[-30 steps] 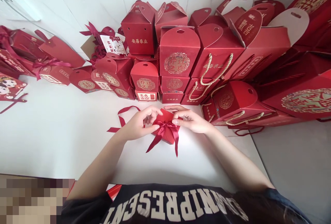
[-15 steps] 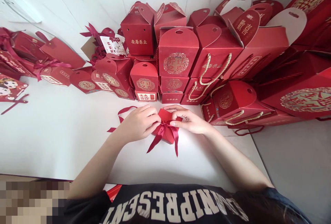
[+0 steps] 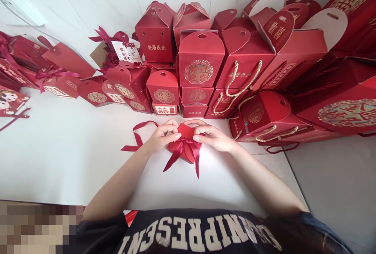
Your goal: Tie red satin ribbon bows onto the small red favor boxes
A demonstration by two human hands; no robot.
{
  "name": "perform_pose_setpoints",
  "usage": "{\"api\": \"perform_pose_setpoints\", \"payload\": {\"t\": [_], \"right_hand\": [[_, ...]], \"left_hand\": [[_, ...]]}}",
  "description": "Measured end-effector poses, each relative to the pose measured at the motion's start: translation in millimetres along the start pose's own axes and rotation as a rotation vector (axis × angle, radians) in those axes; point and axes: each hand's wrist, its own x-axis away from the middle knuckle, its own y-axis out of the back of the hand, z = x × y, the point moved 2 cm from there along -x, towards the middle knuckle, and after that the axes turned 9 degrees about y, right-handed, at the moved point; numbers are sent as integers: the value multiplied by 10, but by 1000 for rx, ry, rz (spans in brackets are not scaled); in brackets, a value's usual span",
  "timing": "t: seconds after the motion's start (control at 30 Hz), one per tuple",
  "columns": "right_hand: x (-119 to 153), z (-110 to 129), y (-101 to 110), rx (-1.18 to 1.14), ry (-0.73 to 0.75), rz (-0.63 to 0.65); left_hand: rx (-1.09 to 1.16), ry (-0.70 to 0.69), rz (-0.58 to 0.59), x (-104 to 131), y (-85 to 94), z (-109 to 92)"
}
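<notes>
A small red box (image 3: 188,155) rests on the white table, with a dark red ribbon (image 3: 174,157) tied over it and two tails hanging toward me. My left hand (image 3: 166,134) is at the box's upper left, thumb and fingers pinched at the ribbon's bow or the box edge; exactly what lies between them is too small to tell. On the other side, my right hand (image 3: 210,136) pinches the ribbon near the knot, thumb against fingers. A red flap stands up between the hands. Another length of ribbon (image 3: 136,134) lies on the table left of my left hand.
Stacked red gift boxes (image 3: 200,56) line the wall behind the hands. Boxes with rope handles (image 3: 266,117) stand at the right. More boxes and ribbons (image 3: 63,81) are at the left on the white table (image 3: 58,148). A pixelated patch covers the bottom left corner.
My left hand has shifted left and turned, its thumb now showing at the box's edge. More of the red flap is visible. The box has moved slightly left.
</notes>
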Motion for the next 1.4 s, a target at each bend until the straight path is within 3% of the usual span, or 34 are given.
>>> {"api": "perform_pose_setpoints", "payload": {"t": [0.17,0.3,0.4,0.5,0.67,0.93,1.1,1.4], "right_hand": [[5,-109,-55,-118,23,-69],[15,-122,-41,-85,-19,-129],[16,-56,-1,37,-30,-120],[10,-6,27,85,-17,-83],[-1,-28,16,-19,-29,-51],[-5,-13,4,-19,-26,-24],[-4,-30,15,-77,-51,16],[28,-122,-51,-139,-11,-5]], "left_hand": [[322,25,-123,-14,-101,184],[119,-36,-111,-1,-66,91],[-122,-54,-89,25,3,-27],[-187,21,-62,56,49,-99],[-96,157,57,86,53,-130],[-127,206,180,123,81,-114],[-9,250,260,110,104,-101],[111,231,270,78,94,29]]}}
